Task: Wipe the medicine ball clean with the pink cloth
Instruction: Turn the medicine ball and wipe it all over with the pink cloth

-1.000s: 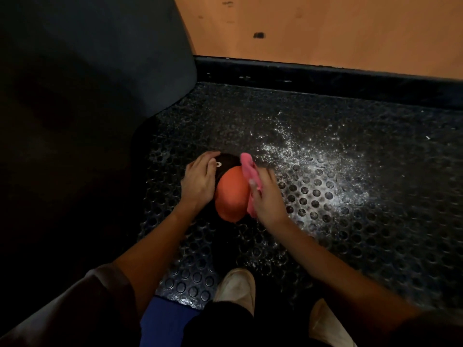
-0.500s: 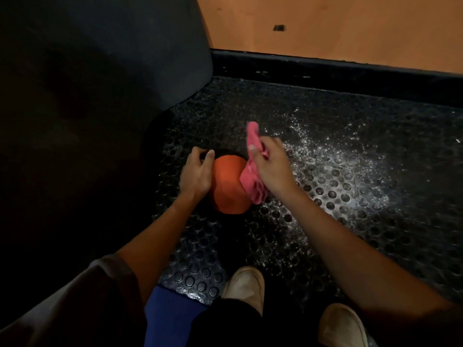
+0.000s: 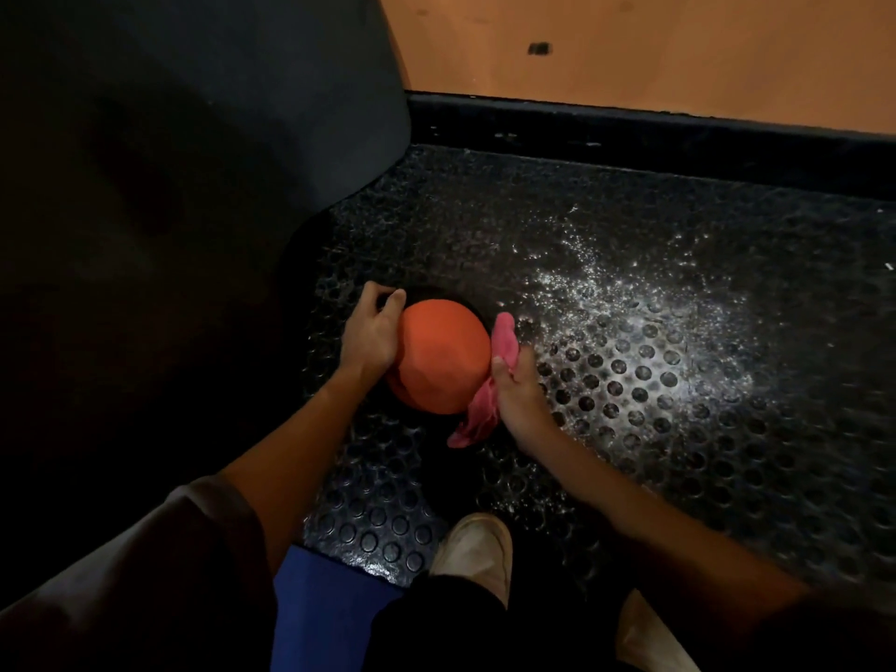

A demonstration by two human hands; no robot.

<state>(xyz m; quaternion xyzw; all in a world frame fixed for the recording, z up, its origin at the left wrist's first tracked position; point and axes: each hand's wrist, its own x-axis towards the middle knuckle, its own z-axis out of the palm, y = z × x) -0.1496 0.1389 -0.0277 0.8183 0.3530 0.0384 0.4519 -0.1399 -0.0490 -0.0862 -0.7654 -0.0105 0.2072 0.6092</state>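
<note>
An orange and black medicine ball (image 3: 442, 357) rests on the black studded rubber floor (image 3: 654, 453). My left hand (image 3: 371, 332) is cupped against the ball's left side, fingers curled over its far edge. My right hand (image 3: 516, 386) presses the pink cloth (image 3: 502, 349) flat against the ball's right side. One end of the cloth sticks up above my fingers and the other end hangs down by my wrist to the floor. The ball's black part shows only as a thin rim at the back.
White powder or dust (image 3: 645, 327) is scattered on the floor right of the ball. A dark padded object (image 3: 194, 186) fills the left side. A black kerb (image 3: 630, 133) and orange wall (image 3: 654, 50) run along the back. My light shoes (image 3: 477, 555) stand below the ball.
My right hand has moved with the cloth from the ball's top right down to its right side. The ball has turned, showing more orange. My left hand stays on the left side.
</note>
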